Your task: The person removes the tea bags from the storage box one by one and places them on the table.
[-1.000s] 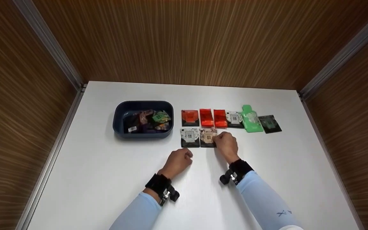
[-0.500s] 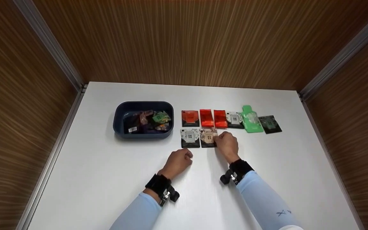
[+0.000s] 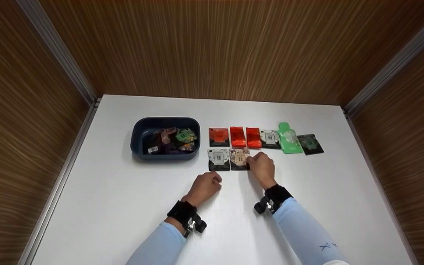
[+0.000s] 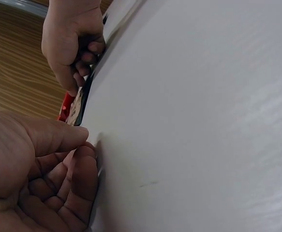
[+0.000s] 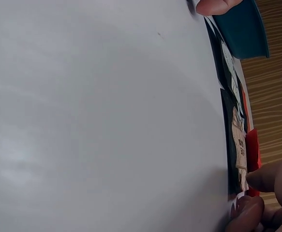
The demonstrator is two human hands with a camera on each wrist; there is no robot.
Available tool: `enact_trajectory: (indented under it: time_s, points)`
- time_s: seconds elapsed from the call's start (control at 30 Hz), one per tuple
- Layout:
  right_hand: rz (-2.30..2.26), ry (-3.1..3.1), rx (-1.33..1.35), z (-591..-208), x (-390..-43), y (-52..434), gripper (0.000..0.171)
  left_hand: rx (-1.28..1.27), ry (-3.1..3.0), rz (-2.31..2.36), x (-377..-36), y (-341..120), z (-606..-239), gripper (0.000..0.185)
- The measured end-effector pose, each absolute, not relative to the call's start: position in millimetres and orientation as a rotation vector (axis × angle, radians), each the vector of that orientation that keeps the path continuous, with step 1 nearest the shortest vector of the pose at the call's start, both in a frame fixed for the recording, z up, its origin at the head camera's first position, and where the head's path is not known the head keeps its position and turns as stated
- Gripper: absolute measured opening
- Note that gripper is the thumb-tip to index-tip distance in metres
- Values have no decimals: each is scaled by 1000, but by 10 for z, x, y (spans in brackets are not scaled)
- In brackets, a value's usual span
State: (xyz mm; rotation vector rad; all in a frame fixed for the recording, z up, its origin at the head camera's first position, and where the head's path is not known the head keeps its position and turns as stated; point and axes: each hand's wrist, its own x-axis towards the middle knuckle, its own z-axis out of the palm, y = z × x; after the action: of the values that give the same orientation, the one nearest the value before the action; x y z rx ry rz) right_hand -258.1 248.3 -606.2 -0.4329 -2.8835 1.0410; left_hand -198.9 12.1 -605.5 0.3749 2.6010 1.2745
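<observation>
One tan-and-black sachet (image 3: pixel 239 159) lay flat on the white desk (image 3: pixel 98 206), its edge facing the desk's right edge pinched between the thumb and fingers of the person's right hand (image 3: pixel 262 167). Just beside it, toward the desk's left edge, was a white-and-black sachet (image 3: pixel 218 157). The left hand (image 3: pixel 203 186) rested on the desk on the near side of this sachet, its fingers loosely curled, thumb tip together with the index finger. A second row lay closer to the desk's far edge: from the left, an orange-and-black sachet (image 3: pixel 219 136), two red packets (image 3: pixel 237 137), another white-and-black sachet (image 3: pixel 270 137), a bottle-shaped green packet (image 3: pixel 290 140) and, turned slightly askew nearest the right edge, a dark green-and-black sachet (image 3: pixel 310 143). Toward the desk's far left corner stood a dark blue bin (image 3: pixel 165 157) with a jumble of packets (image 3: pixel 185 136) inside. Wood-grain panels (image 3: pixel 219 48) rose behind the far edge and along both sides.
</observation>
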Motion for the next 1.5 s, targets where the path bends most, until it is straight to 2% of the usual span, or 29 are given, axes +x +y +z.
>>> enact_trajectory:
  time_s: [0.2, 0.5, 0.8, 1.0, 1.27, 1.5]
  points:
    - [1108, -2865, -418, -5986, -2535, 2386, 22, 342, 2527, 1299, -2015, 64, -5947, 14]
    - [1227, -2784, -250, -5824, -2465, 2131, 16, 338, 2610, 1407, -2195, -141, -5579, 18]
    - [1243, -2717, -105, -5644, -2446, 1865, 14, 235, 2793, 1446, -2633, -445, -5249, 16]
    - [1289, -2699, 17, -5581, -2465, 1711, 16, 190, 2905, 1264, -2980, -665, -5166, 18]
    - [1333, -2727, 70, -5699, -2431, 1639, 12, 182, 2901, 835, -3324, -857, -5278, 30]
    - [1351, -2765, 49, -5790, -2424, 1666, 11, 132, 2810, 667, -3429, -913, -5361, 57]
